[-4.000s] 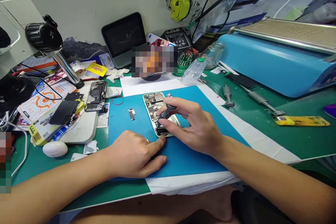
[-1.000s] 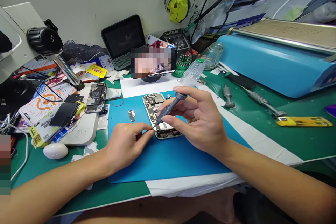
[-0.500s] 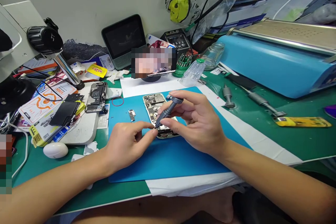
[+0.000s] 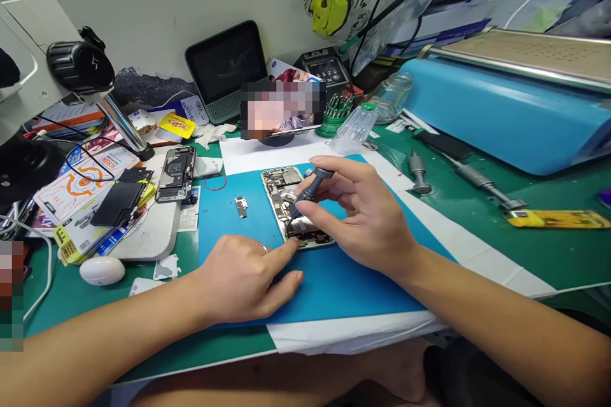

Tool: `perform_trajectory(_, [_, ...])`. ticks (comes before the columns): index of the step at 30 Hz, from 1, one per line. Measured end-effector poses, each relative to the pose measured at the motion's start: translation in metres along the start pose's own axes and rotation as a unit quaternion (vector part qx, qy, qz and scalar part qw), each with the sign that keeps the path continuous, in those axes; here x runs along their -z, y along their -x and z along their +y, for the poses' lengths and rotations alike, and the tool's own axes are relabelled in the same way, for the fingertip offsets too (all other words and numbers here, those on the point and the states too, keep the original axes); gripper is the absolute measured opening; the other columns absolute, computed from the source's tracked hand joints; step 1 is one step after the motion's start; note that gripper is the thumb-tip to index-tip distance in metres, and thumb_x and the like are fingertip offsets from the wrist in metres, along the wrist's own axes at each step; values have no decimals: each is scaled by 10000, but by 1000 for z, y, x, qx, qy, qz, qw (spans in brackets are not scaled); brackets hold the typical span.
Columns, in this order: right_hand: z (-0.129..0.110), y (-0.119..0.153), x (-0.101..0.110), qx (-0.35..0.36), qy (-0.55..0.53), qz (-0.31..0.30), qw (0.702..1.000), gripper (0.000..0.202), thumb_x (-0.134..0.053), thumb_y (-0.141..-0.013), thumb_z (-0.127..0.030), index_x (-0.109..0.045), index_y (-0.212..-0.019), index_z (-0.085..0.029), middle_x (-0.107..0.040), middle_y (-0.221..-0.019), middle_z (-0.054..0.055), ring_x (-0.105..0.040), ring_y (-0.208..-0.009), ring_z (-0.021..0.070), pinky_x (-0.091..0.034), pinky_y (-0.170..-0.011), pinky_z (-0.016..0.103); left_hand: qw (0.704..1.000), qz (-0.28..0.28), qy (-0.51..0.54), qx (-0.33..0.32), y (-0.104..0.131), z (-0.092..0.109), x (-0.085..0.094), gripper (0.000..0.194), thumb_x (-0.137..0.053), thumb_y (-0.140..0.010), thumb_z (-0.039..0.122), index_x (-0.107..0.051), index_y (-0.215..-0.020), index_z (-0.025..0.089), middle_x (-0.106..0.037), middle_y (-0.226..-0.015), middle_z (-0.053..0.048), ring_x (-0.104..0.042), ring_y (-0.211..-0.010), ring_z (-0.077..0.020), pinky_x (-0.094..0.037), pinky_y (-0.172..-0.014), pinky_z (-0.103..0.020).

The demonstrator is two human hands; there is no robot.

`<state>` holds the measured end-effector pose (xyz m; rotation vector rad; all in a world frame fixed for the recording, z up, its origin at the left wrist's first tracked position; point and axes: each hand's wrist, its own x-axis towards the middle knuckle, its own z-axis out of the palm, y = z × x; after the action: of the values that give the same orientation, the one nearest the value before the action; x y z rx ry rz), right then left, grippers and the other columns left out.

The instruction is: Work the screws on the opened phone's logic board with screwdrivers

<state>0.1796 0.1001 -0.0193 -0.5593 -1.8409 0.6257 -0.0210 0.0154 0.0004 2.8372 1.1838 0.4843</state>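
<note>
An opened smartphone [image 4: 281, 194], its inner parts bare, lies on the blue mat [image 4: 248, 292]. My right hand [image 4: 365, 213] is closed round a dark grey screwdriver [image 4: 311, 189], tilted, with its tip down at the phone's lower left part. The fingers hide some of the phone's right side. With its index finger stretched out, my left hand [image 4: 255, 276] touches the phone's lower edge; the thumb stands apart and nothing shows between them. A small metal-and-black phone part [image 4: 241, 206] rests on the mat left of the phone.
At left, a second opened phone [image 4: 175, 173] and a black battery-like piece [image 4: 118, 203] lie near a microscope stand [image 4: 125, 124]. A propped phone [image 4: 281, 111] and a green bit holder [image 4: 337, 116] stand behind. More screwdrivers [image 4: 484, 183] and a blue machine [image 4: 491, 114] are at right.
My left hand's thumb and index finger have parted from a pinch at the screwdriver tip, and the index finger now rests on the phone's edge. The screwdriver tip has moved slightly onto the phone.
</note>
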Motion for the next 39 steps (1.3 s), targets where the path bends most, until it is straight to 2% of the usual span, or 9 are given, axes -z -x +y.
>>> perform_trajectory(3, [-1,0,1,0,10,-15,1000,487,-695,-945,-206,-494,-1381,-288,-707,-976,27,-725,-849,180,-671,-750,313,998,-56,-20,14,-1,0,2,458,-401,-1080,430,-631,-1267,81,-692,-620,-31,-655,-515,-217,-405,-463,-328])
perform_trajectory(7, [-1,1,1,-2,30,-26,999,482,-690,-954,-218,-492,-1385,-298,-707,-1041,42,-731,-859,176,-671,-763,317,996,-82,-26,21,-2,1,4,463,-442,-1066,465,-632,-1266,93,-701,-635,-33,-662,-527,-222,-360,-465,-330])
perform_trajectory(12, [-1,3,1,-5,27,-30,999,489,-694,-948,-202,-500,-1384,-306,-705,-1077,39,-734,-869,166,-668,-781,310,996,-82,-21,22,-2,0,4,457,-435,-1070,471,-635,-1253,102,-700,-636,-31,-659,-526,-220,-329,-470,-335])
perform_trajectory(23, [0,4,1,1,32,-34,999,505,-701,-940,-184,-518,-1393,-312,-706,-1053,27,-732,-853,165,-666,-779,304,996,-83,-21,20,-3,0,4,447,-421,-1073,462,-641,-1236,108,-696,-632,-26,-657,-520,-225,-349,-465,-355])
perform_trajectory(28, [-2,4,4,52,68,-39,996,528,-703,-945,-210,-512,-1430,-294,-734,-1155,57,-745,-885,191,-661,-806,339,996,-88,-20,23,-2,0,4,447,-427,-1070,453,-638,-1251,103,-701,-642,-28,-661,-527,-225,-348,-466,-347])
perform_trajectory(32, [-4,4,3,89,86,-45,991,574,-615,-966,-115,-466,-1487,-303,-765,-1169,50,-777,-962,213,-649,-864,355,996,-84,-15,22,-3,0,4,455,-411,-1075,446,-642,-1258,99,-694,-634,-25,-652,-519,-221,-346,-465,-350])
perform_trajectory(39, [-4,0,1,139,93,-40,985,573,-677,-958,-167,-482,-1489,-262,-765,-1108,66,-750,-836,195,-651,-795,329,997,-74,-6,16,-3,-1,3,472,-375,-1087,428,-643,-1264,82,-683,-626,-25,-648,-517,-219,-358,-469,-354])
